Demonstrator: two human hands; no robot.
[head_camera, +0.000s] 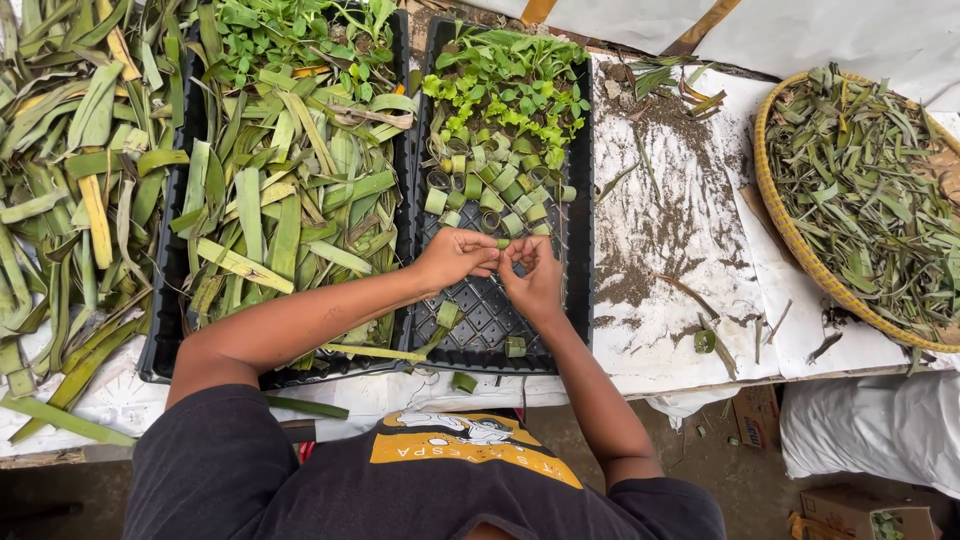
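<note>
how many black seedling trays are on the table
2. One black seedling tray on the left is heaped with cut green leaf strips; the other lies under both hands, holding seedlings and rolled leaf rings. Leaves may hide more.

Seedling tray (578, 250) lies between leaf tray (165, 300) and, rightward, basket (790, 235).

A small green leaf strip (503, 243), curled, pinched above the black tray (578, 290).

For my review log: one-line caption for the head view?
Both hands pinch a small green leaf piece over a black seedling tray.
</note>
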